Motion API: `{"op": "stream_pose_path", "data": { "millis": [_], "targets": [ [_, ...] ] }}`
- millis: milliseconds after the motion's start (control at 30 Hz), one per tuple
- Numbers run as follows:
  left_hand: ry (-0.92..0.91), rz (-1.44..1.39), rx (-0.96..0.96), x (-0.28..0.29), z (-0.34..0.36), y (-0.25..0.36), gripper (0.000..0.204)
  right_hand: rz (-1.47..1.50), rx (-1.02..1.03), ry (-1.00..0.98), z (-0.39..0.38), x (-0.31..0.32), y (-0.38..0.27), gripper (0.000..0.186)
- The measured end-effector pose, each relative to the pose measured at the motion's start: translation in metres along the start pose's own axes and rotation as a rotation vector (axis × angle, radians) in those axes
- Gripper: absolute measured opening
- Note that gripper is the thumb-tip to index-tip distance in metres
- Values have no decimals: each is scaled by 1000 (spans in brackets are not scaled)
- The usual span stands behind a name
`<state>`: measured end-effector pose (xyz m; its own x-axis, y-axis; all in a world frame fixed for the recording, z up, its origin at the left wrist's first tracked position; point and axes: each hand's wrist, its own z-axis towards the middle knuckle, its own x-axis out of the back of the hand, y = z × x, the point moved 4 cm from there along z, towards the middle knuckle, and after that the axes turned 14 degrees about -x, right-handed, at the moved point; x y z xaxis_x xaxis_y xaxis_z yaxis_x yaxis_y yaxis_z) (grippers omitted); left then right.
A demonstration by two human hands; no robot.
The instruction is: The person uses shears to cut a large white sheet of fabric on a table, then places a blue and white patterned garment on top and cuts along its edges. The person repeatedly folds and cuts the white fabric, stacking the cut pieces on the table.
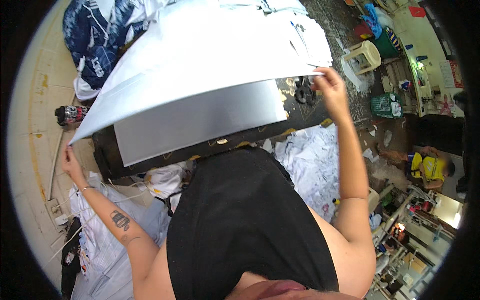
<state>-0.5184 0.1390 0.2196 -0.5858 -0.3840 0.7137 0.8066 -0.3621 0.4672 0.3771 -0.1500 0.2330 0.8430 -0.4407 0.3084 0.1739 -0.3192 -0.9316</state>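
Here the left hand and the right hand each pinch a corner of the big white sheet, held up over the dark tabletop. Best to keep both corners level and tight, so it won't sag.

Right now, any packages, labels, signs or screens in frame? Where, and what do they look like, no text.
Spray can: far left on the table edge, lying on its side, black cap, red and white printed label.
Paper sheet: far right, fixed upright on the cream counter, white rectangle with dark print.
Green crate: right, on the floor, slotted plastic.
No screens visible.
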Motion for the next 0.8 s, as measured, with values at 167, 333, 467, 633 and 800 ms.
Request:
{"op": "stream_pose_path", "data": {
  "millis": [167,333,467,633,800],
  "targets": [
    [-29,-372,468,-110,-145,-6,33,175,-292,139,-7,-69,164,23],
    [39,-498,656,-137,-194,4,37,-21,-436,193,-17,-88,203,23],
    [178,-555,599,-112,-190,-8,39,293,-431,158,-29,-74,189,46],
    [69,-443,816,-112,-211,-18,38,-93,-468,255,-43,-73,206,44],
    [43,-475,696,-121,-211,-1,39,-34,-390,259,-44,-74,219,41]
  ]
}}
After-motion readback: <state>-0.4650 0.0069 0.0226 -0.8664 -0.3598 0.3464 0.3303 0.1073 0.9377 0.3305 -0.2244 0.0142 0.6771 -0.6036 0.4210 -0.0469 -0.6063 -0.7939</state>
